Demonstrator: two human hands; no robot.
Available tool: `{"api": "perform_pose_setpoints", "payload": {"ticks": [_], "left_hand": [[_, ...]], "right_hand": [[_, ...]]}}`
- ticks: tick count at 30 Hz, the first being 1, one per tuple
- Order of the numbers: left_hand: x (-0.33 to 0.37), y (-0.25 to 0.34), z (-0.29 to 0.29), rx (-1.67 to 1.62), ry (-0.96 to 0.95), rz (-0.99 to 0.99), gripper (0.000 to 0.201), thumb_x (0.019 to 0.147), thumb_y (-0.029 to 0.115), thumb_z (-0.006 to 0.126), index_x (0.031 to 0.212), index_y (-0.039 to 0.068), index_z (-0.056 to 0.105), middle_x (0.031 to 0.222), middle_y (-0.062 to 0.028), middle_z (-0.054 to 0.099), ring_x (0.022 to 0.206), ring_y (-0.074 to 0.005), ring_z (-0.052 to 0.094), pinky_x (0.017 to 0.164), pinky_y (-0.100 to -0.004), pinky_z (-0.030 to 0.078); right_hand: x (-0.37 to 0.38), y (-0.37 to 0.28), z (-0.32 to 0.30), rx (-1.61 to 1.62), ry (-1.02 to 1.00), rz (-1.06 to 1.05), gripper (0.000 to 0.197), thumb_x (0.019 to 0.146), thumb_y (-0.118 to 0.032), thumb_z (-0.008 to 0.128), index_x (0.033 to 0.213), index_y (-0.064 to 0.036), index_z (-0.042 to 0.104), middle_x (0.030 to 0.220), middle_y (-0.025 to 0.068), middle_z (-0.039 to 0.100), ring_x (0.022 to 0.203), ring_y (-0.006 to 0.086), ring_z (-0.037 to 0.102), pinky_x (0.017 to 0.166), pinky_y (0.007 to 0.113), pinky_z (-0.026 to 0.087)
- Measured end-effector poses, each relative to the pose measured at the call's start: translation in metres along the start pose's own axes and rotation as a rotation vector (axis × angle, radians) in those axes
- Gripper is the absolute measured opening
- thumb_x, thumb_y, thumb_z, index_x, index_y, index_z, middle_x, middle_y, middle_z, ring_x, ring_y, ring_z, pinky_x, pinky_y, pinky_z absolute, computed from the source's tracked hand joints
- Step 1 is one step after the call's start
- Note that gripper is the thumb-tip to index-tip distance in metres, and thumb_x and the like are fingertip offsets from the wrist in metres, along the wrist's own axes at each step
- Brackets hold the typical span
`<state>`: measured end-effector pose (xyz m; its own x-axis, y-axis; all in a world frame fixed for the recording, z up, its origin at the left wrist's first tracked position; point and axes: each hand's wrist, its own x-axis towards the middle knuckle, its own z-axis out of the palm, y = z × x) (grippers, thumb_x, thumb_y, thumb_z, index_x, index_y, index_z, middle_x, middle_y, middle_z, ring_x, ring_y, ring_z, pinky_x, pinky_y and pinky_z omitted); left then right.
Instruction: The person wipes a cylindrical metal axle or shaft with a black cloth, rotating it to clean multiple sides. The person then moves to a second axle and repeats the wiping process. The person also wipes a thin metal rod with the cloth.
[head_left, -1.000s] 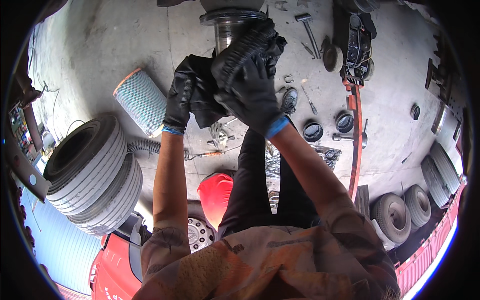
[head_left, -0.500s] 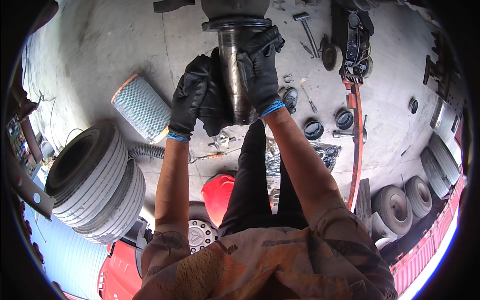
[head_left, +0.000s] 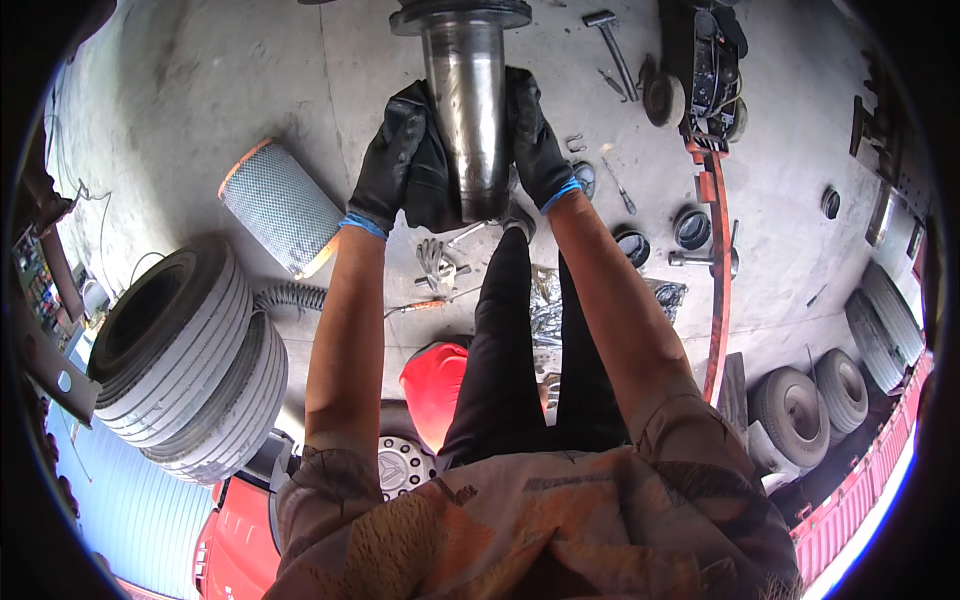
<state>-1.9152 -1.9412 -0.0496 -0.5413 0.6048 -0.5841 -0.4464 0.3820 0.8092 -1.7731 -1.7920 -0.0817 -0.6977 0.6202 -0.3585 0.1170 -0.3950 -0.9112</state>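
A bare metal axle spindle, shiny and smeared with dark streaks, reaches toward me from the top centre. Behind it is a dark round flange. My left hand, in a black glove with a blue cuff, is closed along the spindle's left side. It grips a limp black rag that hangs against the metal near the free end. On the opposite side my right hand, gloved alike, has its fingers curled against the spindle. Their tips are partly hidden behind it.
A cylindrical mesh filter lies on the concrete at left, near stacked tyres. A hammer, a screwdriver and black rings lie at right. A floor jack with a long red handle stands beyond them.
My right hand has moved off the spindle's front face near the flange to its right side. My left hand stays at the left with the rag. The spindle sits higher in view.
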Motion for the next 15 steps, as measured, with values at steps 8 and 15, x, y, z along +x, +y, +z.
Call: {"api": "perform_pose_setpoints", "payload": {"ticks": [8, 15], "left_hand": [[-0.057, -0.025, -0.004, 0.048, 0.055, 0.062, 0.043, 0.091, 0.025, 0.062, 0.124, -0.001, 0.053, 0.113, -0.0060, 0.063, 0.099, -0.0139, 0.059, 0.087, -0.0260, 0.046], [-0.110, 0.002, 0.057, 0.432, 0.301, 0.240, 0.028, 0.085, 0.021, 0.065, 0.105, 0.004, 0.054, 0.093, -0.0162, 0.065, 0.085, -0.0305, 0.064, 0.072, -0.0371, 0.049]], "right_hand": [[-0.091, 0.009, 0.008, -0.074, 0.051, 0.005, 0.046, 0.100, -0.031, 0.037, 0.133, 0.0016, 0.043, 0.133, 0.0130, 0.047, 0.125, 0.0200, 0.041, 0.105, 0.031, 0.031], [-0.135, -0.046, 0.041, -0.677, 0.070, -0.218, 0.038, 0.085, -0.020, 0.060, 0.120, -0.0031, 0.055, 0.121, 0.0247, 0.047, 0.111, 0.0454, 0.044, 0.098, 0.046, 0.037]]}}
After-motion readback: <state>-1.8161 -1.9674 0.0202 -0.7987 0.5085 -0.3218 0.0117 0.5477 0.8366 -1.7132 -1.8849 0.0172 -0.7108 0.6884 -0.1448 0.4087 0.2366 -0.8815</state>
